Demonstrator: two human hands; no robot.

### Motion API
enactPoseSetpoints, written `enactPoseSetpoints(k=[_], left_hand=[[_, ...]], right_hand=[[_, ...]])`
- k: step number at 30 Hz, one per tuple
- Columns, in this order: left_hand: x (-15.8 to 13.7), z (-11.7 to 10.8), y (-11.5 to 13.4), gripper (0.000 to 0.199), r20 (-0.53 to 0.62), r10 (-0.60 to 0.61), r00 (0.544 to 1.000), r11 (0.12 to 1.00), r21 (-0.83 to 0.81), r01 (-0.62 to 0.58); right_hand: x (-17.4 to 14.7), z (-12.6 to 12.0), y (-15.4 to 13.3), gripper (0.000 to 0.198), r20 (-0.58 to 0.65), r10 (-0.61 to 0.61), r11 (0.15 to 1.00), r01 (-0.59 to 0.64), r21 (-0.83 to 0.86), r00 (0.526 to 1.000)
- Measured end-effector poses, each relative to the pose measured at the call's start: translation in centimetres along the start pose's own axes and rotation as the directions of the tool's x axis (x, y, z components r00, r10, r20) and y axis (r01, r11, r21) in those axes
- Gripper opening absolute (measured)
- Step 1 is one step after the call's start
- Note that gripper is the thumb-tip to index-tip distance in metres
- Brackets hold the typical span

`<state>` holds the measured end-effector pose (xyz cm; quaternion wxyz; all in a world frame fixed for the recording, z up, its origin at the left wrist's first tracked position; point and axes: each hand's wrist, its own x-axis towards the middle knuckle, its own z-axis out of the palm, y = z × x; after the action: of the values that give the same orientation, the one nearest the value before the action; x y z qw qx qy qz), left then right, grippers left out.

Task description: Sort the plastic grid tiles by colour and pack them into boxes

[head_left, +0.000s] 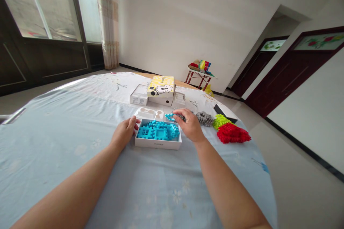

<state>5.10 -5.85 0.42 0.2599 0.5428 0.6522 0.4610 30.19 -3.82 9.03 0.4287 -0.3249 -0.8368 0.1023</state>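
A shallow white box, full of blue plastic building blocks, sits on the table in front of me. My left hand holds the box at its left wall, with the fingertips at the edge. Over the box's far right corner, my right hand pinches a blue building block between thumb and fingers. The held block is just above the blocks in the box. Part of a grey pile is hidden behind my right hand.
Right of the box lie piles of grey blocks, lime-green blocks and red blocks. Behind it stand a yellow cartoon-printed box, a white box and white packaging inserts. A light blue cloth covers the round table.
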Motion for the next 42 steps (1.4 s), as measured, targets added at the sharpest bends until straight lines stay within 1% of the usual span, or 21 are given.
enactPoseSetpoints(k=[2, 4, 7, 9, 12, 17, 19, 22, 24, 28, 31, 33, 35, 39, 42], left_hand=[[0.0, 0.0, 0.1, 0.055, 0.003, -0.002, 1.000, 1.000, 0.006, 0.002], [0.0, 0.0, 0.1, 0.056, 0.000, -0.002, 1.000, 1.000, 0.010, 0.002], [0.0, 0.0, 0.1, 0.056, -0.008, 0.001, 1.000, 1.000, 0.006, -0.001], [0.0, 0.1, 0.1, 0.056, -0.011, 0.004, 1.000, 1.000, -0.001, -0.004], [0.0, 0.1, 0.0, 0.056, -0.009, 0.007, 1.000, 1.000, -0.009, -0.007], [0.1, 0.1, -0.2, 0.056, -0.010, 0.010, 1.000, 1.000, -0.005, -0.010], [0.1, 0.1, -0.2, 0.055, -0.008, 0.015, 1.000, 1.000, -0.008, -0.015], [0.0, 0.0, -0.1, 0.055, 0.000, 0.014, 1.000, 1.000, -0.006, -0.014], [0.0, 0.1, -0.1, 0.056, 0.005, 0.006, 1.000, 1.000, 0.002, -0.006], [0.0, 0.1, 0.0, 0.056, 0.009, -0.001, 1.000, 1.000, 0.000, 0.001], [0.0, 0.0, 0.0, 0.057, 0.011, 0.003, 1.000, 1.000, 0.002, -0.003], [-0.1, 0.0, 0.1, 0.057, 0.007, 0.002, 1.000, 1.000, 0.011, -0.002], [-0.1, 0.0, 0.2, 0.057, 0.003, 0.002, 1.000, 1.000, 0.017, -0.002], [-0.2, 0.0, 0.3, 0.057, 0.001, 0.014, 1.000, 1.000, 0.006, -0.014], [-0.2, 0.0, 0.4, 0.056, 0.004, 0.019, 1.000, 1.000, 0.003, -0.019]], right_hand=[[-0.7, -0.4, -0.6, 0.017, 0.045, 0.094, 0.995, -0.095, 0.029, 0.995], [-1.3, -0.6, -1.2, 0.018, 0.142, 0.157, 0.987, -0.162, 0.023, 0.977], [-1.9, -0.4, -1.6, 0.016, 0.258, 0.195, 0.981, -0.192, -0.036, 0.946], [-1.7, 0.1, -1.5, 0.015, 0.295, 0.203, 0.979, -0.197, -0.050, 0.934], [-1.1, 0.9, -1.2, 0.013, 0.307, 0.198, 0.979, -0.200, -0.025, 0.931], [-0.1, 1.6, -0.7, 0.012, 0.339, 0.144, 0.981, -0.179, 0.074, 0.930], [0.1, 1.7, -0.4, 0.012, 0.354, 0.181, 0.978, -0.207, 0.037, 0.918], [0.1, 1.8, 0.1, 0.011, 0.371, 0.278, 0.960, -0.271, -0.072, 0.886], [0.0, 1.8, 0.2, 0.011, 0.393, 0.291, 0.956, -0.272, -0.106, 0.872], [0.2, 1.6, 0.0, 0.010, 0.414, 0.289, 0.957, -0.260, -0.125, 0.863], [0.4, 1.3, -0.2, 0.010, 0.378, 0.308, 0.950, -0.303, -0.072, 0.873], [0.4, 1.3, -0.3, 0.010, 0.362, 0.293, 0.949, -0.316, 0.003, 0.885], [0.4, 1.5, -0.5, 0.010, 0.375, 0.270, 0.948, -0.314, 0.060, 0.887], [0.3, 2.7, -1.1, 0.007, 0.435, 0.246, 0.949, -0.306, 0.074, 0.866], [0.4, 3.3, -1.4, 0.007, 0.434, 0.223, 0.957, -0.281, 0.074, 0.873]])
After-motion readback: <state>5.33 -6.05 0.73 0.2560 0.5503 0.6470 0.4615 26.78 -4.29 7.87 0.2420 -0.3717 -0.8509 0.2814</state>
